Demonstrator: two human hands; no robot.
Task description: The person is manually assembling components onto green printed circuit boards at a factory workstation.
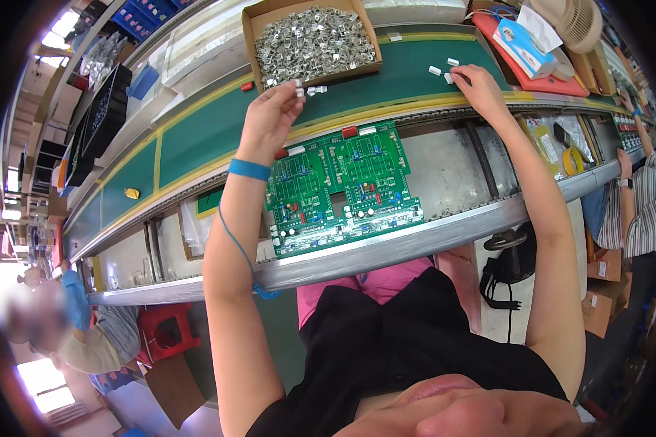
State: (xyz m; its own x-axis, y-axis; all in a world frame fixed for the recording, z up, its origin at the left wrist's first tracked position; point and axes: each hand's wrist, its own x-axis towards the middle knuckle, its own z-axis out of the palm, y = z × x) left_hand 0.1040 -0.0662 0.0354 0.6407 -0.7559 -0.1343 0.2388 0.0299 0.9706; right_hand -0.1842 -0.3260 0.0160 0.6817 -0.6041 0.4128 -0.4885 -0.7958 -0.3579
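My left hand (pixel 272 113), with a blue wrist strap (pixel 249 170), is pinched around a small white part (pixel 299 88) just in front of the cardboard box. Two or so similar white parts (pixel 317 90) lie right beside its fingertips. My right hand (pixel 478 87) reaches over the green belt, its thumb and finger closed at a small white block (pixel 449 78). Two more white blocks (pixel 435 70) lie close by. Between my arms, a green circuit board panel (pixel 342 191) rests on the rails, carrying several components, including a red block (pixel 350 132).
A cardboard box (pixel 377 60) full of small metal clips (pixel 313 44) stands on the green belt (pixel 197 149). A tissue box (pixel 523 47) and a red tray (pixel 561 86) are at the far right. The metal rail (pixel 415 237) runs along the front. Other people sit at both sides.
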